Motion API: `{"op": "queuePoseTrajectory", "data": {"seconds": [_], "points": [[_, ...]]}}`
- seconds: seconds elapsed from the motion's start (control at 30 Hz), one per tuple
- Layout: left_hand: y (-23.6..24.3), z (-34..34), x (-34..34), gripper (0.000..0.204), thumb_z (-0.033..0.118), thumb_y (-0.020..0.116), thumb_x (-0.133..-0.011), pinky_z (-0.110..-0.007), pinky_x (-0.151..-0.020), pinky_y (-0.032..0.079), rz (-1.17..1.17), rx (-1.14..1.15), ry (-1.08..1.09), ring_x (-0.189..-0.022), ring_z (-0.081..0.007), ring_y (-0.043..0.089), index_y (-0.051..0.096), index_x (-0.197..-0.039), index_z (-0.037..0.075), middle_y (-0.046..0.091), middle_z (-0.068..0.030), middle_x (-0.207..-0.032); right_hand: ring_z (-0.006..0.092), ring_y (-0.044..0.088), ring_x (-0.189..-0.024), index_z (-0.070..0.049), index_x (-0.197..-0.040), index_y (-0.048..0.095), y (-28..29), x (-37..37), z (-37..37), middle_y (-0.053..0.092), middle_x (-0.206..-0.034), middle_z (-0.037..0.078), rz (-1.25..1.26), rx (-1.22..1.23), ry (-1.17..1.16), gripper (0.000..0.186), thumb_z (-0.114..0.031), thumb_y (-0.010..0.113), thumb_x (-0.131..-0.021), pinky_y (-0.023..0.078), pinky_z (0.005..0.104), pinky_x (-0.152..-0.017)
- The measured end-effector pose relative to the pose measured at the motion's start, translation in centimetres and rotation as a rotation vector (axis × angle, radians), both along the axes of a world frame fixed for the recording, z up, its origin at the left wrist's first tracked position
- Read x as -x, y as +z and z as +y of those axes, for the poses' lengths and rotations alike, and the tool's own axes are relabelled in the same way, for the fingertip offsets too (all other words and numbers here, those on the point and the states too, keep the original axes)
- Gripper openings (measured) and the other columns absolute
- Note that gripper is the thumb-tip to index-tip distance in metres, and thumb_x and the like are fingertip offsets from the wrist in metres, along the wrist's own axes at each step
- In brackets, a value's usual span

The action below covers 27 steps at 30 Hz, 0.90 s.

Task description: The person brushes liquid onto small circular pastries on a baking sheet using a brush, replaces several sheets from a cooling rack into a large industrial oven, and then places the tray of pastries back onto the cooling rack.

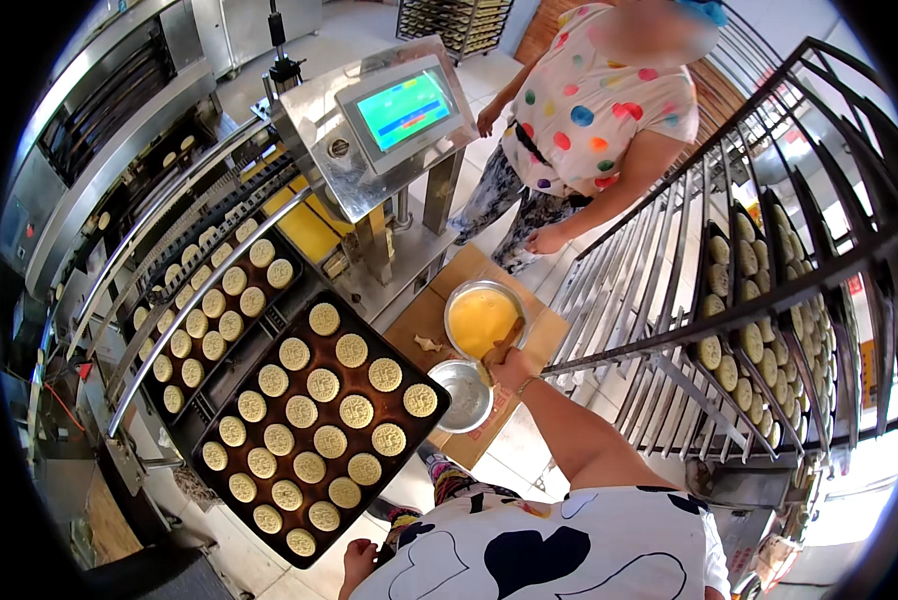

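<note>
My right hand [512,370] is closed round a wooden-handled brush [515,336] at the near rim of a metal bowl of yellow liquid [481,316]. Pale bristles seem to show beside the fingers, partly hidden. Just nearer stands a second metal bowl [462,393] with a little clear-looking liquid. My left hand [360,562] hangs low by my body, its fingers curled with nothing visible in them. Beyond it, a dark tray [314,385] carries rows of round, pale, stamped pastries [330,440].
Another pastry tray [219,345] sits on the conveyor machine at left, behind a curved metal rail [184,310]. A control screen [402,108] rises beyond. Both bowls stand on cardboard [419,320]. A tall rack [659,330] with loaded trays fills the right; a co-worker [599,110] stands opposite.
</note>
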<state>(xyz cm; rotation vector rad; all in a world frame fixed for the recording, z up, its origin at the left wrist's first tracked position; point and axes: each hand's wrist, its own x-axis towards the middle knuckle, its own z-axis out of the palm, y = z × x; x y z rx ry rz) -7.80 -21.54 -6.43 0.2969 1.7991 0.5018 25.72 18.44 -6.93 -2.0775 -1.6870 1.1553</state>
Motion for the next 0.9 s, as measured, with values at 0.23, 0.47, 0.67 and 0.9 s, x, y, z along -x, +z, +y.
{"op": "queuePoseTrajectory", "data": {"seconds": [0.23, 0.47, 0.67, 0.9], "points": [[-1.6, -5.5, 2.8, 0.022, 0.013, 0.063, -0.079, -0.03, -0.056, 0.048, 0.145, -0.159, -0.058, -0.067, -0.0163, 0.06, 0.055, -0.095, 0.001, 0.062, -0.0092, -0.078, 0.0165, 0.062, -0.076, -0.01, -0.125, 0.048, 7.5, 9.6, -6.3, 0.06, -0.102, 0.007, 0.851, 0.126, -0.295, 0.052, -0.005, 0.063, -0.075, 0.053, 0.0284, -0.052], [0.0, -11.2, 4.7, 0.024, 0.013, 0.059, -0.081, -0.031, -0.069, 0.049, 0.119, -0.091, 0.157, -0.075, -0.02, 0.06, 0.055, -0.1, 0.0, 0.061, -0.0102, -0.088, 0.0149, 0.062, -0.084, -0.005, -0.126, 0.045, 4.0, 23.0, -16.7, 0.06, -0.104, 0.005, 0.926, 0.237, -0.046, 0.048, -0.005, 0.06, -0.08, 0.055, 0.0259, -0.05], [1.5, -14.5, 5.0, 0.022, 0.011, 0.057, -0.084, -0.03, -0.068, 0.049, 0.057, -0.046, 0.288, -0.077, -0.0178, 0.06, 0.052, -0.102, 0.0, 0.06, -0.0103, -0.093, 0.0094, 0.059, -0.083, -0.008, -0.131, 0.04, 3.0, 30.6, -21.8, 0.06, -0.099, 0.004, 0.849, 0.331, 0.218, 0.053, -0.009, 0.058, -0.081, 0.05, 0.0227, -0.051], [1.3, -16.5, 5.3, 0.02, 0.01, 0.056, -0.083, -0.029, -0.069, 0.049, 0.031, -0.018, 0.365, -0.078, -0.018, 0.06, 0.052, -0.101, 0.001, 0.06, -0.0105, -0.093, 0.0388, 0.062, -0.076, -0.002, -0.102, 0.06, -2.0, 27.0, -13.6, 0.064, -0.086, 0.024, 0.151, -0.434, 0.265, 0.034, -0.024, 0.06, -0.076, 0.051, 0.0437, -0.065]]}}
